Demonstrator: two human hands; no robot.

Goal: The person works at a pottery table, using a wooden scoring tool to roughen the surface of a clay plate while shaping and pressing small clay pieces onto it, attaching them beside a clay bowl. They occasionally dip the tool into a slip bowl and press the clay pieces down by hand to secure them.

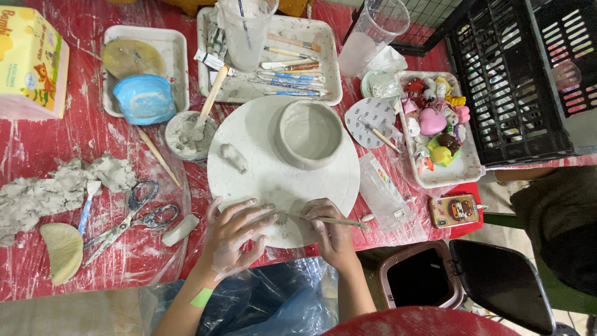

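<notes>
Across the red, plastic-covered counter (pixel 93 249), the biggest item is a black slatted crate (pixel 516 74) at the far right edge, with a round clay-smeared work board (pixel 261 174) in the middle. On that board sits a hand-built grey clay bowl (pixel 309 134), upright and open, toward the far side, and a small clay lump (pixel 234 157) lies apart to its left. Beyond the board a white tool tray (pixel 323 37) holds brushes and modelling tools; another white tray (pixel 177 43) to the left carries a blue bowl (pixel 145 98). A heap of raw clay (pixel 56 186) lies at the left, with scissors (pixel 127 218) just beside it.

At the near rim of the board, the left hand (pixel 233 233) lies with its fingers spread and pressed flat on the clay-coated surface. The right hand (pixel 329 233) is curled, pinching a thin wooden modelling stick (pixel 339 220). The stick's long axis runs nearly left to right, its tip pointing left toward the left hand's fingertips and the small patch of clay between the two hands. Both hands are about equally near that patch, well short of the bowl, which stands straight beyond them.
</notes>
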